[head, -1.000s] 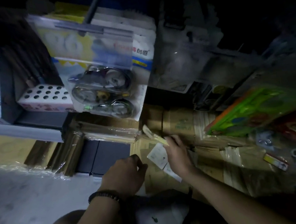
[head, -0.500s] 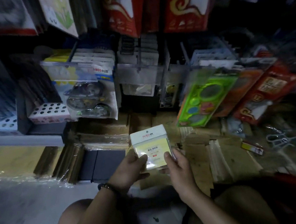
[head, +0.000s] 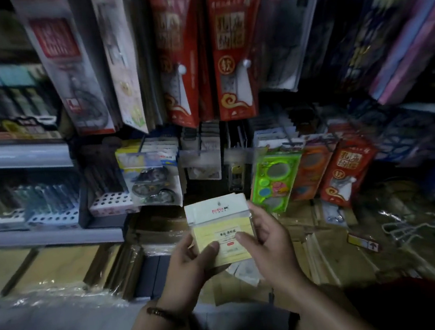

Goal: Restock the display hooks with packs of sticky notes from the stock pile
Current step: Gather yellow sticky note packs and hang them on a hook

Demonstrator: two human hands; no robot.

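The person holds a pack of sticky notes (head: 221, 225) upright between both hands, in front of the lower rows of the display. The pack has a white header card on top and a pale yellow pad below, with a small printed label on its face.

The left hand (head: 190, 260) grips the pack's lower left corner: its thumb (head: 211, 247) lies pressed on the yellow face and the other fingers curl behind, out of sight. The right hand (head: 271, 241) clamps the right side: its thumb (head: 244, 238) presses the face just beside the left thumb, nearly touching it, while its fingers wrap round the right edge up to the header card. A dark beaded bracelet (head: 165, 314) sits on the left wrist.

Just beyond the right fingertips hangs a green stencil pack (head: 275, 175), with orange and red packs further out on that side. Beyond the left fingers hangs a blister pack of tape rollers (head: 153, 178), and further left a white box with round holes (head: 109, 203) stands on a shelf (head: 44, 238). Well above both hands hang tall red packs (head: 229, 56), blurred. Under the hands and out past the right fingers lie brown wrapped bundles (head: 330, 255), and a cluster of wire clips (head: 403, 230) lies on them further right.
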